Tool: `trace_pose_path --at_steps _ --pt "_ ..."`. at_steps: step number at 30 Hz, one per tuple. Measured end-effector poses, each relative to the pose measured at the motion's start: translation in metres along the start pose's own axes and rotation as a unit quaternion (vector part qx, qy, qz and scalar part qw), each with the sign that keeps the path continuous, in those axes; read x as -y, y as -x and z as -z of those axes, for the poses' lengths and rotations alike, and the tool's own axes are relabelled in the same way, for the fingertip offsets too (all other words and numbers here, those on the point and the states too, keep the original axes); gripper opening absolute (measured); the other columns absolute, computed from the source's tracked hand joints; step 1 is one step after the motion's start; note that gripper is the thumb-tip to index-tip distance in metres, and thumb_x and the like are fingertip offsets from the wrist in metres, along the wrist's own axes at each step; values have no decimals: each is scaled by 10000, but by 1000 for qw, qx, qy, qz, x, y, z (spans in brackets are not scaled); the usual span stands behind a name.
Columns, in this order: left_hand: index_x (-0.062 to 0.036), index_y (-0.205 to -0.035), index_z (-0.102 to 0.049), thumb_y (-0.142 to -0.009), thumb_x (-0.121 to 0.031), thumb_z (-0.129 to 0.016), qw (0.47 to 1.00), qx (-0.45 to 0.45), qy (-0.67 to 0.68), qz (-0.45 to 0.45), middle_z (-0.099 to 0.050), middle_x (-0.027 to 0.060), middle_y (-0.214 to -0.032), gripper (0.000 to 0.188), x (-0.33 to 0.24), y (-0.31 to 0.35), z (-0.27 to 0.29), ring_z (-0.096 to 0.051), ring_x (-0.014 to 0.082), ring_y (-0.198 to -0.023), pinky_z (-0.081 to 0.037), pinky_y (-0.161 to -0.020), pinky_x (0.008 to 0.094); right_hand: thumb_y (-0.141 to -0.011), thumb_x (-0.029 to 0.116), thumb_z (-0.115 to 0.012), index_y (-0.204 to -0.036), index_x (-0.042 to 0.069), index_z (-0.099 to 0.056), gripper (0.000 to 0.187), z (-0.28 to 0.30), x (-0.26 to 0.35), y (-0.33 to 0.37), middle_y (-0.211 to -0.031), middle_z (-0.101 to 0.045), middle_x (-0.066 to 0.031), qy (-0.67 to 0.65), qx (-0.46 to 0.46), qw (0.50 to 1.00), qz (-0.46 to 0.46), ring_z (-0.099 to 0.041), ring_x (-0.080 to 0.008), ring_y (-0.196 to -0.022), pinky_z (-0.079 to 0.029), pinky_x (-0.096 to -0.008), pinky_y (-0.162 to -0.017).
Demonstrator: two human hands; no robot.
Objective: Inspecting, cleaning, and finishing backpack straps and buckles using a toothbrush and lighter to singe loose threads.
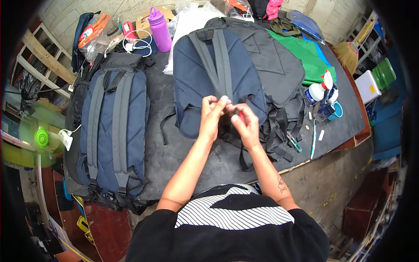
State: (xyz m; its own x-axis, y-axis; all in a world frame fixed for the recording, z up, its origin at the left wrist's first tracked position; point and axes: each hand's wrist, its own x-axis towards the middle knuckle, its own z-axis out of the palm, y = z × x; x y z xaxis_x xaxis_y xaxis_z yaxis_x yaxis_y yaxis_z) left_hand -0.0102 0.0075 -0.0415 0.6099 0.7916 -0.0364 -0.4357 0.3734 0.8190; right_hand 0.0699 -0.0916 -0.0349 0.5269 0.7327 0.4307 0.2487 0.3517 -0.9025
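In front of me lies a navy and grey backpack (185,81) with its strap side up. Its two grey shoulder straps (223,56) run down toward my hands. My left hand (210,118) is closed in a pinch at the lower end of a shoulder strap. Just beside it, my right hand (246,126) pinches a small dark piece, partly hidden by the fingers; it looks like black webbing or a buckle. The fingertips of both hands nearly meet over the backpack's lower part. Black webbing (243,159) hangs below the right hand.
A similar backpack (115,118) lies at the left, and a dark grey bag (273,61) behind at the right. A purple bottle (160,32) stands at the back. Near the right edge are a spray bottle (316,92), thread snips (294,142) and a toothbrush (314,139). A green fan (41,137) is far left.
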Motion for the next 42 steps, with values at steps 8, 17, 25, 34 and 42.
trace_pose_path --at_steps 8,17,25,34,42 --pt "-19 -1140 -483 -982 -444 -373 977 134 137 96 -632 104 -826 467 -16 -17 -8 -629 194 -767 -517 -709 307 -778 174 -676 -909 4 -548 250 -19 13 7 -865 -578 -126 257 -82 963 6 -615 -249 -750 -482 -331 -658" --pt "-3 -1206 -483 -975 -535 -155 978 171 105 52 -616 88 -812 667 -6 -28 1 -612 202 -732 -513 -743 326 -722 188 -682 -795 50 -481 254 -21 16 0 -704 -572 -106 374 -66 925 9 -605 -306 -623 -478 -367 -568" --pt "9 -1241 -469 -967 -469 -138 978 174 98 60 -618 98 -861 643 -2 -29 3 -593 194 -751 -491 -745 321 -713 147 -676 -801 37 -496 229 -20 14 -4 -707 -576 -111 368 -63 927 19 -607 -299 -620 -483 -356 -566" --pt "16 -1261 -458 -937 -367 -150 972 180 130 78 -608 108 -889 588 -1 -24 5 -573 211 -805 -474 -776 339 -720 209 -688 -905 18 -563 294 -15 8 1 -771 -622 -94 375 -41 926 -7 -637 -280 -642 -506 -363 -578" --pt "-91 -1081 -437 -943 -317 -532 995 1 71 67 -562 75 -805 282 2 -14 -4 -603 178 -776 -508 -720 317 -772 230 -703 -932 17 -551 307 4 16 2 -806 -615 -113 311 -80 947 -19 -622 -266 -718 -495 -340 -659"
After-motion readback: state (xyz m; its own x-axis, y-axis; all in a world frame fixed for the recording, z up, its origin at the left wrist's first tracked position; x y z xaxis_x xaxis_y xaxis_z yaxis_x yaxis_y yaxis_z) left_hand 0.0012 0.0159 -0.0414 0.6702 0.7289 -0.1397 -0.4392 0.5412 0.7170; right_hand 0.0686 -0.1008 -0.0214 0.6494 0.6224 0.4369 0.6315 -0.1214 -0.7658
